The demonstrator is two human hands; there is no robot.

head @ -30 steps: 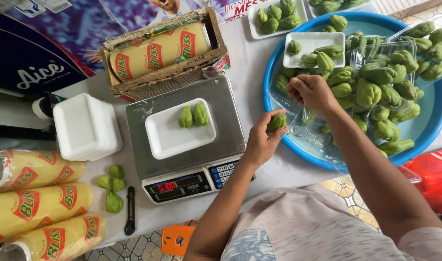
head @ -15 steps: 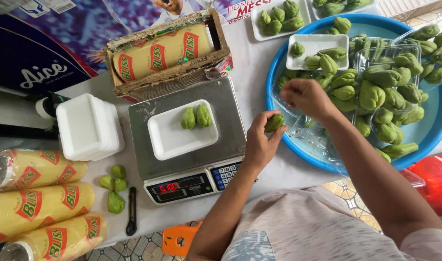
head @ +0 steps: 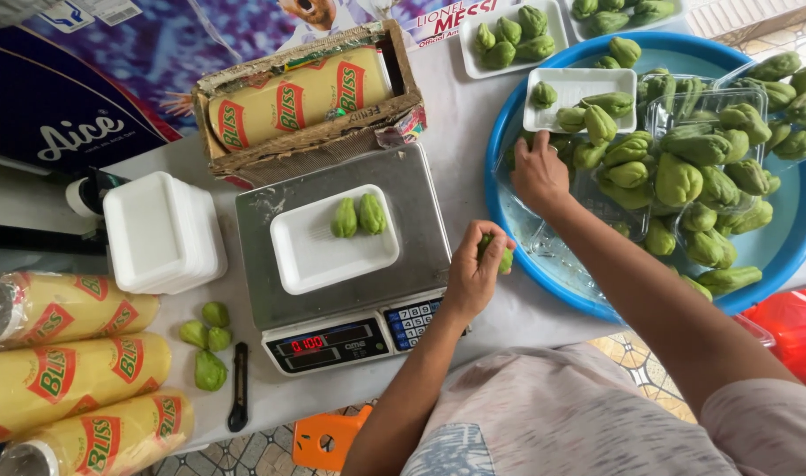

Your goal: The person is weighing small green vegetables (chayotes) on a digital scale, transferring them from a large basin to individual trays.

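- Your left hand (head: pixel 475 271) has drawn back from the blue basin (head: pixel 777 256) toward the near corner of the scale (head: pixel 341 256), carrying the small green chayote (head: pixel 501 256) with it; a moment ago it sat closer to the basin's rim.
- Your right hand (head: pixel 537 172) has slid further left inside the basin, away from the heaped chayotes (head: pixel 680 172).
- Judging from that, one more fruit is on its way to the white foam tray (head: pixel 328 247) on the scale, where two small chayotes (head: pixel 359 216) already lie side by side.
- Left fingers are curled shut around the chayote, wrist bent, forearm rising from below.
- Right hand lies palm down, fingers bent onto a clear plastic bag; whether they pinch it, I cannot tell.
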